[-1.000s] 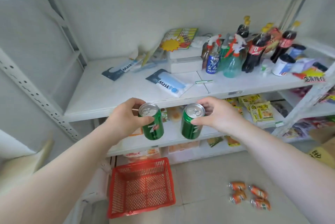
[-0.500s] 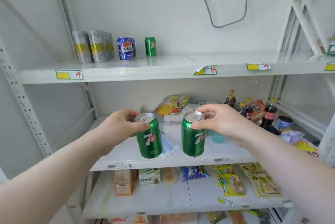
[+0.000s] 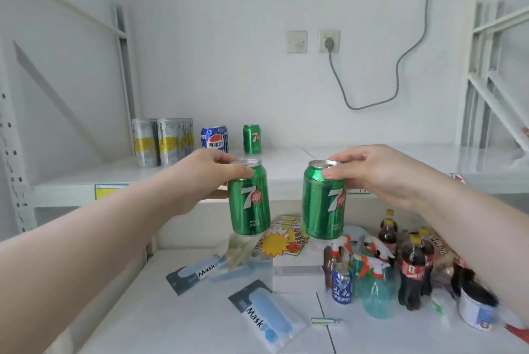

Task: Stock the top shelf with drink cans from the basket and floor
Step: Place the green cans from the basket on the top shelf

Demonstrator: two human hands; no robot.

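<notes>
While the left hand (image 3: 206, 179) grips the left 7up can (image 3: 250, 204) near its top, fingers curled round it, the right hand (image 3: 380, 173) pinches the right 7up can (image 3: 323, 204) likewise. Both cans hang upright, apart, before the top shelf's (image 3: 400, 159) front edge. Back left on it stand a third 7up can (image 3: 252, 139), Pepsi cans (image 3: 214, 139) with Chinese script and silver-yellow cans (image 3: 163, 140); open surface runs rightward. Below lie packs (image 3: 263, 313) marked "Mask".
</notes>
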